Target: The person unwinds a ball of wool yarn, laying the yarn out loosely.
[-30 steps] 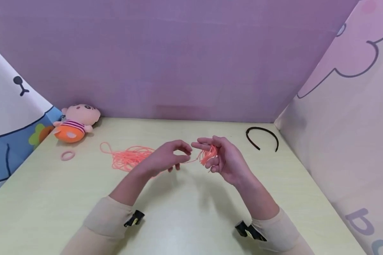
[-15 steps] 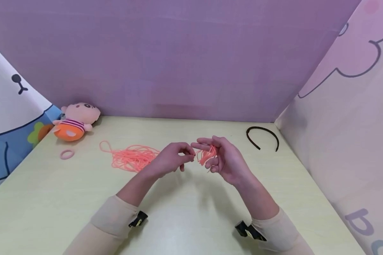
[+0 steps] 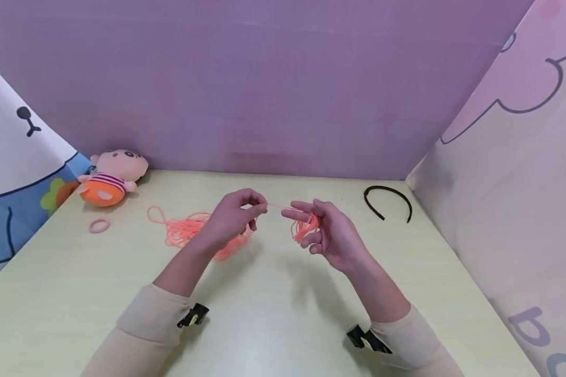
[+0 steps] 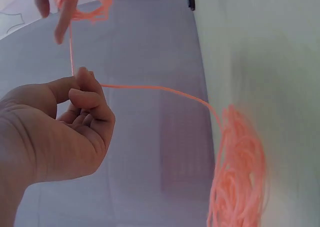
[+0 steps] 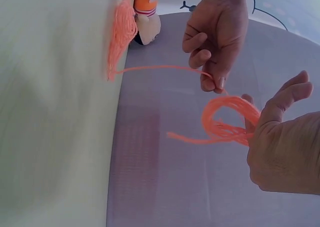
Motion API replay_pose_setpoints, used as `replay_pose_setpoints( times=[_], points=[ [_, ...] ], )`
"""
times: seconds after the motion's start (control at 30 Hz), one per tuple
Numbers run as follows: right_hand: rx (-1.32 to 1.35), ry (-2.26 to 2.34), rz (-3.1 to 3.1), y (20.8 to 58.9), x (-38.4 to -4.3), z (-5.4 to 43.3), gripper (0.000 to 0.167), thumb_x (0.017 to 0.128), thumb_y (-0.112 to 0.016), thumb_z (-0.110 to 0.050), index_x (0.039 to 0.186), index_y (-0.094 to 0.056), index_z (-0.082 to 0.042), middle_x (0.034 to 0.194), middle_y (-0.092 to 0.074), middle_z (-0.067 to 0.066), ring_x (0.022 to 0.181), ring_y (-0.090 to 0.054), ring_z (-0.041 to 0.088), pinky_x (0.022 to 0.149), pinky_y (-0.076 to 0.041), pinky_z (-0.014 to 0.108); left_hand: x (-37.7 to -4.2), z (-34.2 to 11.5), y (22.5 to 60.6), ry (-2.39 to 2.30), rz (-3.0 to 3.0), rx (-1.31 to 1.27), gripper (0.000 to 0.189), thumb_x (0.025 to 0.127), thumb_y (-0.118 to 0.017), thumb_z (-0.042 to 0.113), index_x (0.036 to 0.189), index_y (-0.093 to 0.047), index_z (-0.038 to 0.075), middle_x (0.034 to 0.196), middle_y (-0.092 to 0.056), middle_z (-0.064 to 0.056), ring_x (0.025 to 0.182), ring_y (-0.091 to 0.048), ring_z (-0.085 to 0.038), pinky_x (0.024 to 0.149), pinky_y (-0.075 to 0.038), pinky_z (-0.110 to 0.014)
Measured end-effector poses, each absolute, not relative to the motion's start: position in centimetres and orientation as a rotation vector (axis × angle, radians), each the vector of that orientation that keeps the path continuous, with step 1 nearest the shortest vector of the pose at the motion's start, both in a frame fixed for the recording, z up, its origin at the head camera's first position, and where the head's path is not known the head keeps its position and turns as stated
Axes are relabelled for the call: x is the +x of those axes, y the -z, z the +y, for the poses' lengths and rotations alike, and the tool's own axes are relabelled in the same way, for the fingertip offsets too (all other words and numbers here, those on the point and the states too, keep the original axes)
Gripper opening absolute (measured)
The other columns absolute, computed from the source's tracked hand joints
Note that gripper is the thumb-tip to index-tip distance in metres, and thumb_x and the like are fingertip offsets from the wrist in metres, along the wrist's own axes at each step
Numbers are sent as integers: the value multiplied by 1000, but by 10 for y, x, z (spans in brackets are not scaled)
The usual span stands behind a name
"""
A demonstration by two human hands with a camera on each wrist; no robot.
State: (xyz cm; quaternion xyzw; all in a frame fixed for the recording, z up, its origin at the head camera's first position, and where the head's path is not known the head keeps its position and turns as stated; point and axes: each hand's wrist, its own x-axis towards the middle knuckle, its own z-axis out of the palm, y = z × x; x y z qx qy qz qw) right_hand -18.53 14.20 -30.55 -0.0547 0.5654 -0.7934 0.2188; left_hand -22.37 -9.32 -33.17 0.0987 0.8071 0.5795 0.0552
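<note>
A loose skein of coral-orange yarn point(image 3: 181, 230) lies on the table, partly hidden behind my left hand point(image 3: 231, 217). The thumb and forefinger of that hand pinch a strand point(image 4: 145, 87) that rises from the skein. From this pinch the strand runs on, taut, to my right hand point(image 3: 337, 238). A small coil of the same yarn point(image 5: 220, 104) is wound about the right hand's fingers, which hold it above the table. Some right fingers point out straight, others are bent. A short yarn tail point(image 5: 187, 138) hangs free from the coil.
A plush doll point(image 3: 113, 178) in orange shorts leans at the back left. Near it lies a pink ring point(image 3: 99, 225). A dark headband point(image 3: 389, 191) rests at the back right. Purple point(image 3: 273, 94) and printed panels enclose the pale table point(image 3: 273, 324).
The left hand came in to the right hand, closed its fingertips on the strand, then drew back left and upward, stretching the yarn. The right hand has stayed nearly in place with the coil.
</note>
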Motion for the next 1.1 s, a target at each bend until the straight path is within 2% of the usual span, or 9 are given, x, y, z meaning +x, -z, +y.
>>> replay_pose_setpoints(
  times=[0.27, 0.43, 0.63, 0.8, 1.1],
  points=[
    [-123, 2197, 1603, 305, -186, 142, 48, 110, -32, -34, 149, -46, -10, 138, -62, 6, 51, -62, 12, 46, -40, 18, -222, -98, 323, -1819, 2434, 290, 12, 102, -63, 19, 109, -65, 10, 107, -62, -10, 75, -61, -39, 54, -44, -29],
    [-77, 2209, 1618, 305, -187, 142, 46, 109, -36, -34, 146, -51, -12, 134, -65, 4, 51, -63, 14, 46, -41, 18, -222, -101, 321, -1847, 2410, 271, 11, 101, -64, 19, 108, -65, 11, 111, -63, -12, 72, -60, -33, 54, -43, -29],
    [-23, 2236, 1631, 305, -188, 141, 43, 107, -41, -30, 141, -56, -10, 134, -65, 6, 52, -63, 15, 46, -43, 18, -221, -103, 318, -1847, 2410, 300, 11, 101, -65, 19, 108, -65, 12, 107, -63, -8, 70, -60, -30, 54, -45, -32],
    [9, 2300, 1602, 306, -189, 142, 42, 107, -39, -26, 142, -55, -9, 139, -61, 6, 55, -66, 14, 45, -39, 17, -219, -106, 315, -1841, 2424, 341, 13, 100, -66, 19, 109, -66, 10, 105, -62, -8, 68, -60, -26, 54, -44, -31],
    [44, 2406, 1527, 306, -189, 144, 42, 106, -36, -22, 142, -53, -10, 144, -57, 4, 63, -68, 13, 45, -27, 19, -224, -120, 313, -1809, 2452, 296, 17, 101, -64, 23, 113, -63, 11, 110, -62, -7, 72, -61, -28, 54, -45, -30]
  ],
)
